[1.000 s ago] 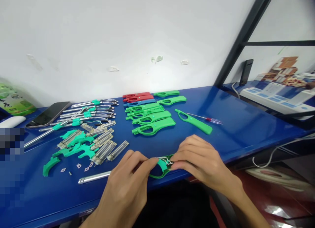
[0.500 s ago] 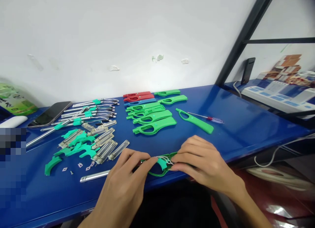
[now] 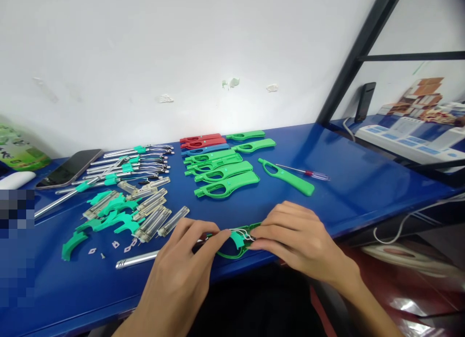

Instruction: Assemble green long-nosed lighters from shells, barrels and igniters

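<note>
The left hand (image 3: 181, 264) and the right hand (image 3: 301, 240) work close together at the near edge of the blue table (image 3: 348, 167). Between them is an open green shell (image 3: 232, 255), with its hollow side up. The left thumb and fingers grip the shell's left end, and a shiny metal tube (image 3: 136, 260) pokes out to the left of that hand. The right thumb and fingers pinch the shell's right part; they hide the spot, so they may be holding a bit of wire too. In the gap between the hands, a blue-green trigger (image 3: 238, 240) sits in the shell, with thin white wires (image 3: 247, 233) bending beside it. The step in hand seems to be setting the small parts and wires down into the shell. The next move seems to call for small, soft pushes, with the shell held steady so the trigger does not pop out. Farther back, a green cover (image 3: 292, 181) lies beside a screwdriver (image 3: 317, 175). Clear little tanks (image 3: 154, 223) lie beyond the left hand.
</note>
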Tool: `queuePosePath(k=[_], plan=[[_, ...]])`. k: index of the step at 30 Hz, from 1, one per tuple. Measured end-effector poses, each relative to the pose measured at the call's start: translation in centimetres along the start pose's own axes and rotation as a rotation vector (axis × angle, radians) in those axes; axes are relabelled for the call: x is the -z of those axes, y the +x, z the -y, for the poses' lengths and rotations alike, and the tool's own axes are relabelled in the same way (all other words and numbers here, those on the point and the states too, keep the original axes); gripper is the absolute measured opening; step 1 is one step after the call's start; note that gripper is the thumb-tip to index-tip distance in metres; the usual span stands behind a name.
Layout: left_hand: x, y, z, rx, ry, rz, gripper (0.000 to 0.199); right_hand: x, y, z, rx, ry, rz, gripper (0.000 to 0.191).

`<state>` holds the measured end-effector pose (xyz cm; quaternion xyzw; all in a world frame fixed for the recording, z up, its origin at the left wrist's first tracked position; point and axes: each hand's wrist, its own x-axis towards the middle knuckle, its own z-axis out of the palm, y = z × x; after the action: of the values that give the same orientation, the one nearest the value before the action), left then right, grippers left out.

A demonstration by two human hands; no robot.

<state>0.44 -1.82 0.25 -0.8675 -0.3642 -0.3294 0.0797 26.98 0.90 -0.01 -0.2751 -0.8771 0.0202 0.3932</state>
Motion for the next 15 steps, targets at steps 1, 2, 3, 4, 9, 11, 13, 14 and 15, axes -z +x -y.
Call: queuePosePath(k=[1,2,3,4,9,11,13,14,15], plan=[[-0.01,0.06,-0.04,-0.002,0.001,-0.014,0.040,0.01,0.00,0.00,0.000,0.001,0.001,0.009],[-0.03,0.11,-0.08,-0.002,0.003,-0.023,0.041,0.01,-0.01,0.01,0.001,0.002,0.002,0.010],[-0.06,0.17,-0.11,0.002,0.006,-0.028,0.042,0.01,-0.01,0.01,0.003,0.003,0.002,0.010],[-0.10,0.23,-0.13,0.007,0.009,-0.027,0.042,0.01,-0.01,0.00,0.005,0.004,0.001,0.010],[-0.13,0.27,-0.12,-0.005,0.017,-0.040,0.043,-0.03,0.08,0.02,0.006,-0.002,-0.003,0.009],[-0.07,0.21,-0.12,-0.009,0.020,-0.030,0.042,0.00,0.08,0.04,0.005,-0.003,-0.007,0.009],[-0.02,0.17,-0.14,0.000,0.022,-0.029,0.041,0.05,0.01,0.06,0.009,-0.002,-0.012,0.009],[-0.01,0.17,-0.15,0.003,0.020,-0.031,0.041,0.07,-0.04,0.07,0.010,-0.003,-0.014,0.009],[-0.02,0.17,-0.17,0.006,0.018,-0.032,0.040,0.08,-0.08,0.08,0.012,-0.002,-0.016,0.009]])
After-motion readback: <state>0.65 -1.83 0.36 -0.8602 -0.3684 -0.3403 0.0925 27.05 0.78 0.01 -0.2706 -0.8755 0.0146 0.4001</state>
